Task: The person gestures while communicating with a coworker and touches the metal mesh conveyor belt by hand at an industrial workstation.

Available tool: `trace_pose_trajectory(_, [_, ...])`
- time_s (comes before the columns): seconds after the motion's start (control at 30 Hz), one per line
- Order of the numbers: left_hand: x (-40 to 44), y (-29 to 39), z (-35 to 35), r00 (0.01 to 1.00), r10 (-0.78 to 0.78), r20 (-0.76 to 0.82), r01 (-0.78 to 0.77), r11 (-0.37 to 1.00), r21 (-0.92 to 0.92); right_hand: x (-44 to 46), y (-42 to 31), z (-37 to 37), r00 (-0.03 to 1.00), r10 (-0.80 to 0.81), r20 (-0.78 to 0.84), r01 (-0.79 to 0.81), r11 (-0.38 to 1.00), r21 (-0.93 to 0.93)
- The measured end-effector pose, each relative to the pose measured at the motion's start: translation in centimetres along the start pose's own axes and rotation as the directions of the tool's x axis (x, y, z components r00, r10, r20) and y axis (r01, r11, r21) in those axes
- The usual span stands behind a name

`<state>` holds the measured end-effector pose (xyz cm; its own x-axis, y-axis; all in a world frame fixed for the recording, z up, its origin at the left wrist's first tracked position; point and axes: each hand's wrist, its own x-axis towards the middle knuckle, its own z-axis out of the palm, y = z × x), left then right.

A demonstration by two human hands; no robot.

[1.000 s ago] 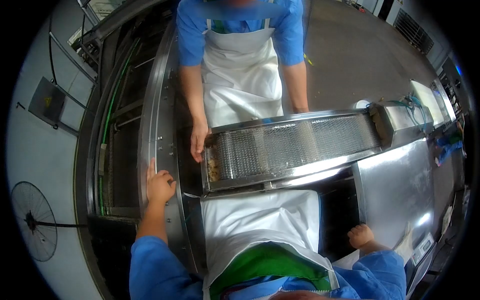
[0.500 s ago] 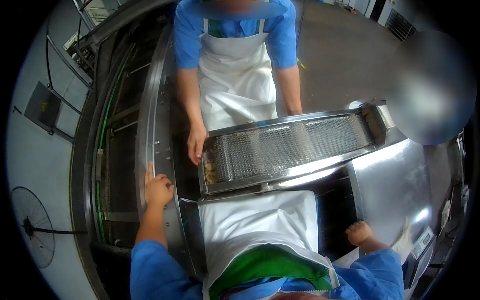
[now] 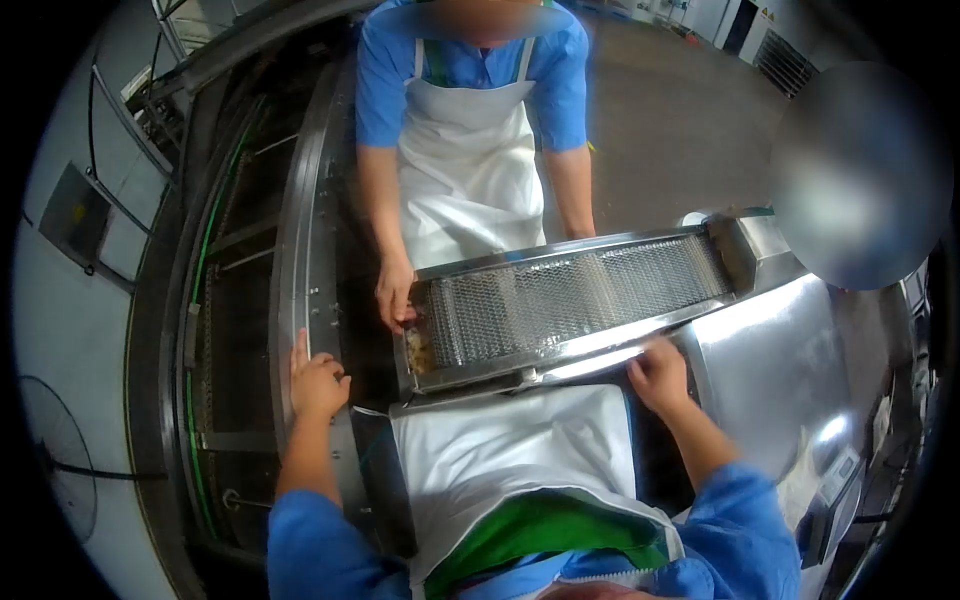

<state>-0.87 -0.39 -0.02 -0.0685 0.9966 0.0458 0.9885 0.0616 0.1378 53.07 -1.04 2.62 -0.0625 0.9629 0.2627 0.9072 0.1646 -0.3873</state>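
My left hand (image 3: 318,385) rests on the metal side rail (image 3: 292,290) of the long machine. Its index finger is stretched along the rail, the thumb stands apart, and nothing is held. My right hand (image 3: 660,378) is curled into a loose fist beside the near edge of a narrow mesh conveyor (image 3: 570,300); whether it touches that edge I cannot tell. At the conveyor's left end, small pale yellowish pieces (image 3: 418,352) lie in the metal trough. A co-worker's hand (image 3: 396,292) is at the far left corner of this trough.
Across the conveyor stands a co-worker in a white apron (image 3: 470,170). A steel table (image 3: 775,350) lies to my right, with a scale (image 3: 838,480) beyond it. A dark machine bed with green-edged track (image 3: 215,230) runs along the left. A wall fan (image 3: 60,465) is at far left.
My right hand has moved left and forward from the steel table's edge to the conveyor's near side. My left hand stays on the rail. The co-worker's fingers have curled at the trough's corner.
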Motion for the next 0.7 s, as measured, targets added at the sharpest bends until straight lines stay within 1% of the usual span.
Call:
trace_pose_trajectory(0.03, [0.0,0.0,-0.1,1.000,-0.013,-0.007,0.013,1.000,-0.011,2.9,-1.3,0.6,0.994,-0.047,-0.098,0.059,0.990,0.125])
trace_pose_trajectory(0.07, [0.1,0.2,-0.2,1.000,-0.007,-0.011,0.007,1.000,-0.014,6.4,-2.6,0.7,0.989,-0.095,-0.113,0.120,0.964,0.239])
trace_pose_trajectory(0.13, [0.0,0.4,-0.4,1.000,0.003,-0.023,-0.003,1.000,0.013,13.4,-6.3,0.0,0.965,-0.144,-0.217,0.210,0.924,0.320])
trace_pose_trajectory(0.17, [0.1,0.2,-0.2,1.000,0.006,-0.027,-0.006,1.000,0.005,16.3,-8.6,-0.9,0.955,-0.121,-0.272,0.208,0.924,0.322])
trace_pose_trajectory(0.2, [0.2,0.0,0.1,0.999,0.015,-0.034,-0.015,1.000,-0.005,19.1,-11.1,-2.1,0.979,0.120,-0.167,-0.028,0.882,0.470])
trace_pose_trajectory(0.23, [0.1,-0.2,0.3,0.999,0.023,-0.038,-0.024,1.000,-0.014,21.6,-12.9,-3.1,0.977,0.111,-0.182,-0.003,0.860,0.510])
trace_pose_trajectory(0.3, [0.1,-0.5,0.6,0.999,0.022,-0.039,-0.023,0.999,-0.030,27.5,-13.8,-2.8,0.959,0.102,-0.266,0.064,0.831,0.553])
trace_pose_trajectory(0.37, [0.2,-0.5,0.7,0.999,0.018,-0.044,-0.021,0.999,-0.048,33.2,-14.0,-2.0,0.953,0.160,-0.257,0.104,0.625,0.774])
trace_pose_trajectory(0.4, [0.2,-0.5,0.7,1.000,0.011,-0.026,-0.012,0.999,-0.040,34.6,-14.9,-2.4,0.952,0.155,-0.263,0.110,0.628,0.770])
trace_pose_trajectory(0.47, [0.2,-0.6,0.5,1.000,0.002,-0.005,-0.003,0.999,-0.033,36.1,-16.8,-3.7,0.973,0.149,-0.176,0.077,0.509,0.857])
trace_pose_trajectory(0.6, [-0.1,-0.2,0.0,0.998,0.019,-0.055,-0.022,0.999,-0.047,38.1,-19.3,-5.1,0.986,0.120,-0.113,0.041,0.488,0.872])
trace_pose_trajectory(0.63, [-0.1,0.0,-0.1,0.996,0.027,-0.080,-0.031,0.998,-0.054,38.3,-20.1,-5.6,0.984,0.154,-0.093,0.003,0.504,0.863])
trace_pose_trajectory(0.67, [0.0,0.0,-0.2,0.996,0.029,-0.080,-0.034,0.998,-0.053,38.2,-20.6,-6.0,0.978,0.192,-0.076,-0.035,0.518,0.855])
trace_pose_trajectory(0.7, [0.0,0.0,-0.3,0.998,0.022,-0.058,-0.025,0.998,-0.051,39.2,-20.5,-5.9,0.980,0.193,-0.053,-0.059,0.531,0.845])
